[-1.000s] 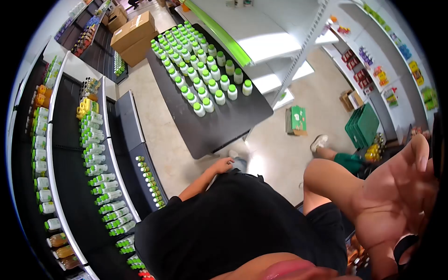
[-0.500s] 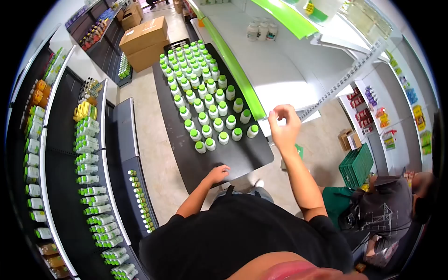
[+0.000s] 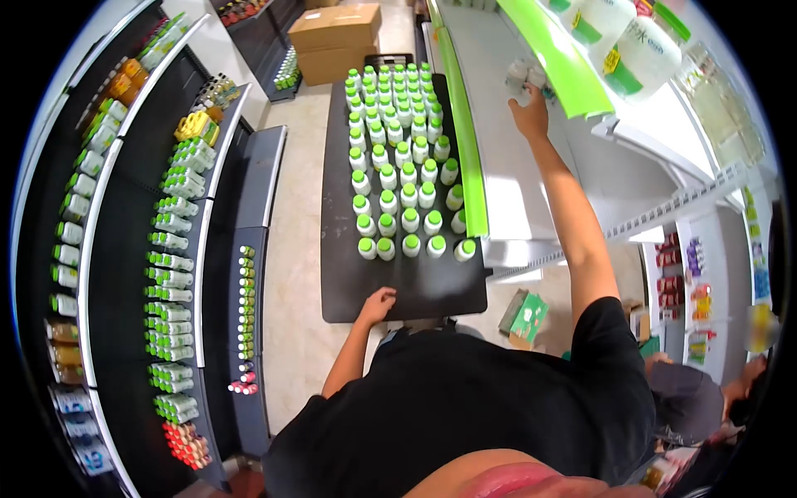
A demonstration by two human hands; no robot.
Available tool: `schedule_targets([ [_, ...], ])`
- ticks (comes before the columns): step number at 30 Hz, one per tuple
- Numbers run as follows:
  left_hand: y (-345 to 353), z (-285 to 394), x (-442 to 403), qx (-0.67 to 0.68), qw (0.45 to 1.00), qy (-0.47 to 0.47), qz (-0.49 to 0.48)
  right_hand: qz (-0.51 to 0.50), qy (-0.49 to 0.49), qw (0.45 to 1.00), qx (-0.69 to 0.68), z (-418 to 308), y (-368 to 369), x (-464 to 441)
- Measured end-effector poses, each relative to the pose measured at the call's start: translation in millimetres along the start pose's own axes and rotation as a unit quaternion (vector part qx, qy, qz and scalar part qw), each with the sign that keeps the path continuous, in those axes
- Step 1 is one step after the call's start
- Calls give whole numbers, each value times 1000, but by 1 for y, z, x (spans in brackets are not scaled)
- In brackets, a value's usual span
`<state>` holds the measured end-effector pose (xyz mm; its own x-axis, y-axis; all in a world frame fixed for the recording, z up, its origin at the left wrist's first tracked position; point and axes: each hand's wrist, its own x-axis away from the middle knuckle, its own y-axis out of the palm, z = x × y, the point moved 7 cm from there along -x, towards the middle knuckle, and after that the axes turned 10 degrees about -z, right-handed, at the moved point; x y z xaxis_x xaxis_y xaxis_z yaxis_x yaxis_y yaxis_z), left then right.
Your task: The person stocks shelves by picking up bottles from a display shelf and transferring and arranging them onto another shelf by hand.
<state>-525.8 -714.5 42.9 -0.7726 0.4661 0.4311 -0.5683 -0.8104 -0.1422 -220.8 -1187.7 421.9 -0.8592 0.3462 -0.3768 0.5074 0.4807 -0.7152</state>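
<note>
My right hand reaches into the white shelf, thumb and fingers apart. Its fingertips are close to a few small white bottles; I cannot tell whether they touch. At the near edge of the black table, my left hand rests with loosely bent fingers and holds nothing that I can see. Several white bottles with green caps stand upright in rows on that table.
A green shelf strip borders the table's right side. Stocked shelves line the left, and cardboard boxes stand at the back. A green carton lies on the floor. Another person is at lower right.
My right hand has gone from a pinch by the shelf's front corner to an open reach deeper inside, near the white bottles. The view has turned; my left hand stays at the table edge.
</note>
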Motion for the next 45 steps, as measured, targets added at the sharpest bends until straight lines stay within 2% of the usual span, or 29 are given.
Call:
schedule_targets([
  [4, 24, -15, 29, -105, 993, -42, 24, -5, -136, 991, 17, -18, 12, -82],
  [6, 35, -36, 45, -51, 995, -69, 44, -18, -176, 984, 31, -14, 22, -101],
  [10, 65, -47, 69, -14, 989, -126, 75, -40, -211, 975, 49, 0, 41, -116],
  [14, 99, -62, 71, -67, 983, -169, 22, -38, -232, 970, 64, 12, 44, -123],
  [15, 103, -67, 69, -104, 984, -140, 32, -38, -235, 969, 65, 15, 45, -124],
  [20, 88, -49, 64, -50, 989, -118, 68, -26, -257, 963, 84, 18, 51, -131],
  [25, 59, -30, 43, -34, 994, -7, 106, 8, -295, 948, 117, 22, 49, -118],
  [26, 35, -22, 33, -56, 991, 24, 123, 17, -308, 944, 119, 18, 52, -113],
  [28, 11, 21, 33, -60, 990, -21, 129, 1, -309, 947, 87, 20, 61, -101],
  [30, -7, 76, 33, -45, 990, 33, 131, -83, -254, 964, -2, 42, 89, -95],
  [33, -19, 152, 24, -25, 987, 98, 127, -125, -276, 947, 105, 16, 80, -26],
  [34, -21, 168, 18, -29, 986, 119, 110, -164, -231, 956, 78, -14, 52, 4],
  [35, -22, 189, 14, -27, 984, 140, 110, -146, -242, 956, 78, -20, 44, 20],
  [39, -10, 266, 11, -14, 983, 165, 75, -151, -155, 976, 18, -31, 5, 65],
  [43, 14, 324, -5, -24, 964, 262, 39, -161, -104, 982, 4, -32, -22, 102],
  [44, 23, 333, -15, 11, 964, 264, 6, -166, -95, 981, 12, -32, -26, 111],
  [45, 32, 344, -22, 62, 957, 283, -22, -132, -126, 983, 12, -37, -34, 124],
])
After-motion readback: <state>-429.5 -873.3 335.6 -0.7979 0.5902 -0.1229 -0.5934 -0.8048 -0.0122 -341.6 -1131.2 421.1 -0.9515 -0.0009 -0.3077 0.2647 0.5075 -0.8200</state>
